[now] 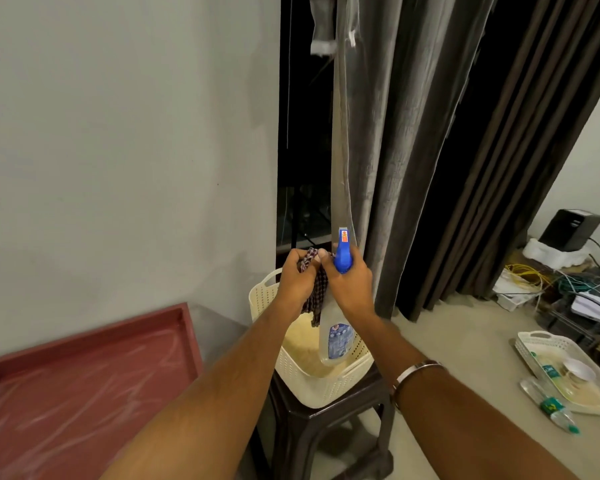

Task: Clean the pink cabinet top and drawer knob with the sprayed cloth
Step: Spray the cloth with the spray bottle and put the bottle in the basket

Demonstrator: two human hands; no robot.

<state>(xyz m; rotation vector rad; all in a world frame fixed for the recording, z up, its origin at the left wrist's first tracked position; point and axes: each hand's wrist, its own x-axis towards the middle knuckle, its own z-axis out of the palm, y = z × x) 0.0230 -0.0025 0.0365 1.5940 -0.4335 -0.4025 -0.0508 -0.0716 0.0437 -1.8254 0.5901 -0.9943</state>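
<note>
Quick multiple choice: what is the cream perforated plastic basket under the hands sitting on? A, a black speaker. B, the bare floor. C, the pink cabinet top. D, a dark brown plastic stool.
D: the cream perforated plastic basket rests on the dark brown plastic stool, right of the pink cabinet top, while the left hand grips the checked cloth and the right hand holds the clear spray bottle with blue trigger above it.
</note>
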